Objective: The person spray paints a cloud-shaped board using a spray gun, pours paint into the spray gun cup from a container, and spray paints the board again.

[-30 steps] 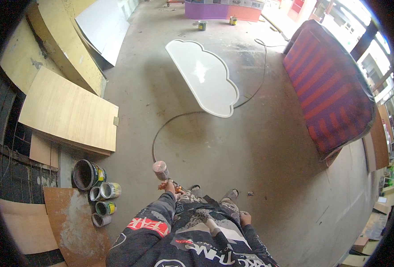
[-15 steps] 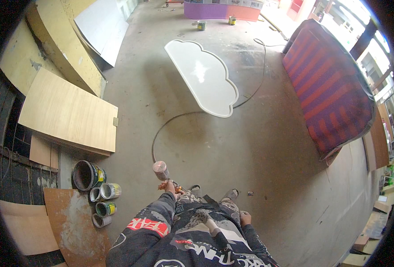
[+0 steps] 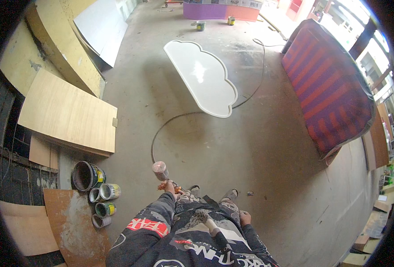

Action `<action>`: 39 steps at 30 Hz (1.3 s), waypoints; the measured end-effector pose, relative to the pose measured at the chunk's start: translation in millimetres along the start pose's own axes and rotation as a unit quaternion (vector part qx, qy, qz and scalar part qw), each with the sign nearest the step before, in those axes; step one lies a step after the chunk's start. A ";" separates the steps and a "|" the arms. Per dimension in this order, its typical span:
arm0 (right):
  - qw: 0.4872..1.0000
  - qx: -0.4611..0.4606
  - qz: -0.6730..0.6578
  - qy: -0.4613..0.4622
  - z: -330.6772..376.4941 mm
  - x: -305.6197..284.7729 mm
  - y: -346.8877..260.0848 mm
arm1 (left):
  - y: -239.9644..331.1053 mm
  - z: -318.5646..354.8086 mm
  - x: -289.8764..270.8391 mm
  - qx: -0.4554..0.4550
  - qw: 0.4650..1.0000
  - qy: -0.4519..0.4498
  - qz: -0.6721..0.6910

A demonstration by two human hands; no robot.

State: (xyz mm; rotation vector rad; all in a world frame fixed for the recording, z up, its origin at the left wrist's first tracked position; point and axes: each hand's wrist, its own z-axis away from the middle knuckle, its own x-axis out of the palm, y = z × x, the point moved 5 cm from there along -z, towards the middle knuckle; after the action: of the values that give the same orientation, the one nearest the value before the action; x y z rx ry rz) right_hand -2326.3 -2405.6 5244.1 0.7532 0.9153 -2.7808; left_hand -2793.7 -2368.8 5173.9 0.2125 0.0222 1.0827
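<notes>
My left hand (image 3: 172,188) is closed round a spray gun (image 3: 166,186), which has a whitish cup (image 3: 160,170) on top. A dark hose (image 3: 154,138) runs from beside the gun across the floor. Farther off is a white cloud-shaped panel (image 3: 192,71), glossy, with a raised rim, one straight side and a scalloped one. It appears raised above the floor, its support hidden beneath. At my right side hangs my right hand (image 3: 245,218), near my thigh and apart from any object. Its fingers are too small and partly hidden to read.
On the left, several paint cans (image 3: 110,191) and a black bucket (image 3: 86,175) stand beside wooden boards (image 3: 68,111). A large purple-and-red striped piece (image 3: 330,93) stands at right. Two cans (image 3: 200,26) sit far off before a purple-and-orange counter (image 3: 206,11).
</notes>
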 end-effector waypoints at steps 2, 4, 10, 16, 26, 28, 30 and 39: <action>1.000 0.002 -0.004 -0.001 2.8 -0.4 -3.1 | -2.1 -1.5 -3.5 -0.024 0.999 0.014 0.027; 1.000 -0.003 0.012 0.002 8.0 -3.7 -8.0 | -2.9 0.2 -3.3 -0.033 0.999 0.017 0.037; 1.000 -0.004 0.012 0.010 16.0 -9.8 -6.4 | -10.8 2.5 -1.8 -0.043 0.998 0.017 0.040; 1.000 -0.018 0.012 0.006 14.4 -13.1 0.1 | -24.6 -19.0 -15.9 -0.042 0.998 0.017 0.040; 1.000 -0.003 -0.007 0.001 -9.8 -12.7 24.7 | -25.5 -21.6 -11.7 -0.034 0.999 0.010 0.041; 1.000 -0.009 0.001 0.002 -10.2 -12.6 22.2 | -25.0 -21.5 -11.2 -0.028 0.999 0.007 0.034; 1.000 -0.015 0.009 0.004 -11.2 -13.2 20.2 | -23.5 -20.3 -9.6 -0.022 0.999 0.004 0.027; 1.000 0.005 -0.009 0.002 -9.8 -10.5 11.8 | -18.0 -1.7 -1.0 -0.040 0.999 0.004 0.016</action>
State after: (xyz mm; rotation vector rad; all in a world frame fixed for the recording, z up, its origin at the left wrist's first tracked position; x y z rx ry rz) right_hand -2310.0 -2409.9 5236.2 0.7566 0.9156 -2.8026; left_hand -2778.7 -2377.5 5168.9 0.1379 -0.0173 1.1137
